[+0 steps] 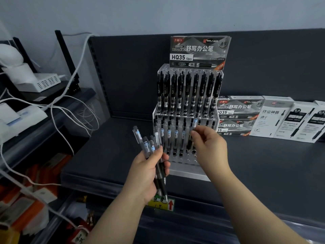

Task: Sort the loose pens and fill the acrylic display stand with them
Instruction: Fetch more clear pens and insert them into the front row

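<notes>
A yellow-green price label (pixel 161 203) on the front edge of the dark grey shelf (pixel 105 155) is partly covered by pen tips. Above it, the left grip (pixel 147 167) is clenched round a fanned bundle of clear-barrelled black pens (pixel 146 144); their count is hard to make out. Further in, the right grip (pixel 209 147) pinches one clear pen with a pale blue band (pixel 195 120) at the lower tier of the stepped clear acrylic display stand (pixel 186 170). Fingers hide this pen's lower end. The upper-tier row of black pens (pixel 187 90) stands upright. Beyond, to the right, the stacked grey and white pen boxes (pixel 288 118) are cut off by the frame edge.
</notes>
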`<state>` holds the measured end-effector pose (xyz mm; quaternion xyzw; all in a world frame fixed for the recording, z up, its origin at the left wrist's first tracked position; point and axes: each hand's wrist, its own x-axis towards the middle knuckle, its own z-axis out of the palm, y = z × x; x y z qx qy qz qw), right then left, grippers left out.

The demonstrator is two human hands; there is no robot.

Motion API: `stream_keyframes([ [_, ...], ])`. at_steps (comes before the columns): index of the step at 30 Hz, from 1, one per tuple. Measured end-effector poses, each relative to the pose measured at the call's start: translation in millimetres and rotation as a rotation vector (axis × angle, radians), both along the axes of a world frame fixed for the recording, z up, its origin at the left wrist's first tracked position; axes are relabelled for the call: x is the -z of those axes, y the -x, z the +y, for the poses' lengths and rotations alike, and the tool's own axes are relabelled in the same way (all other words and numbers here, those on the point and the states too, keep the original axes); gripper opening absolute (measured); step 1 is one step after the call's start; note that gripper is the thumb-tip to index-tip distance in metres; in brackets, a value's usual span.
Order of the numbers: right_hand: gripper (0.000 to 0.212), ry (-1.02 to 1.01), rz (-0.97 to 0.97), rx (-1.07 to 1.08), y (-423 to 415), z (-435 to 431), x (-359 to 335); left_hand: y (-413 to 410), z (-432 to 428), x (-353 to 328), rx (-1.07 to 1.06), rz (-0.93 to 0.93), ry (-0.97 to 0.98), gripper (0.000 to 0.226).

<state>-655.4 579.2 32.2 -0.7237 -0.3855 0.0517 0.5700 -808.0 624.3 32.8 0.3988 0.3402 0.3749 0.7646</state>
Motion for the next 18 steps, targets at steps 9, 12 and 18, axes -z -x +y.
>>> stream_keyframes([
  [9,0.021,0.213,-0.145,-0.028,1.5,3.2,15.0,2.3,0.1,-0.4,-0.016,0.025,-0.022,0.007],
  [12,0.02,0.246,-0.204,-0.022,1.0,3.0,15.4,3.6,-1.0,0.2,-0.02,0.029,-0.039,0.006],
  [18,0.019,0.224,-0.197,0.023,2.2,0.0,15.0,1.1,-5.1,0.5,-0.005,0.037,-0.061,0.007],
])
